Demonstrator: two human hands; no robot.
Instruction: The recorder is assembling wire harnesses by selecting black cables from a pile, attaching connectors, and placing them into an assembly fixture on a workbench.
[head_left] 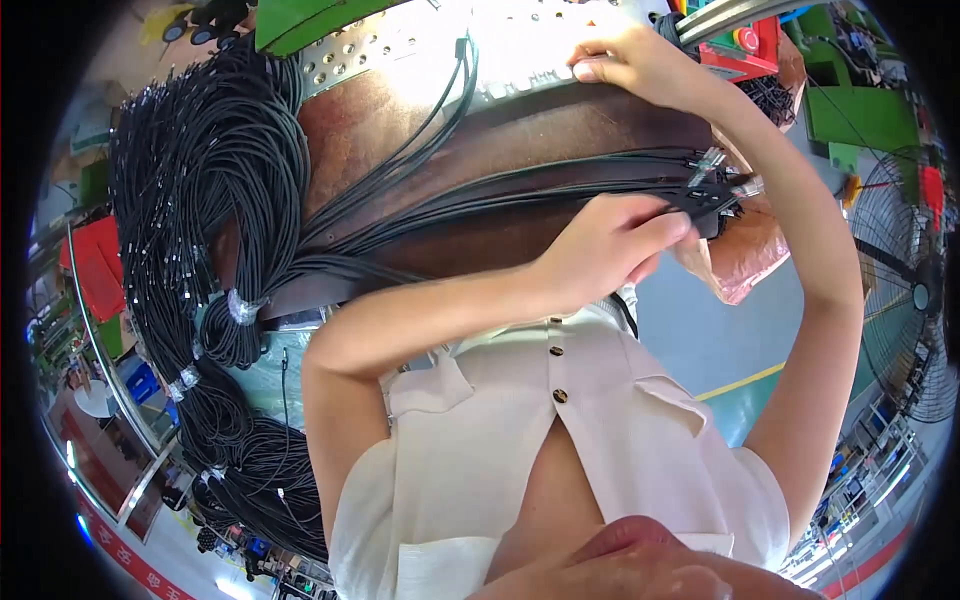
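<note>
My left hand (pixel 612 250) reaches across from the left, its fingers closed on black cable connectors (pixel 706 200) at the right ends of several black cables (pixel 470 200). Those cables run leftward over the brown bench top (pixel 350 115) into a thick hanging bundle. Farther off, my right hand (pixel 640 66) is at the near edge of a brightly lit metal plate (pixel 515 45), with fingers bent and pressed together. Glare hides what they hold, if anything. Left of that hand, a few cables rise to a small black plug (pixel 461 48) on the plate.
Large tied cable bundles (pixel 240 150) fill the left side of the bench. A green machine part (pixel 300 22) overhangs the plate. At the right are a red box with a red push button (pixel 746 40), a pinkish plastic bag (pixel 745 260) and a caged fan (pixel 915 295).
</note>
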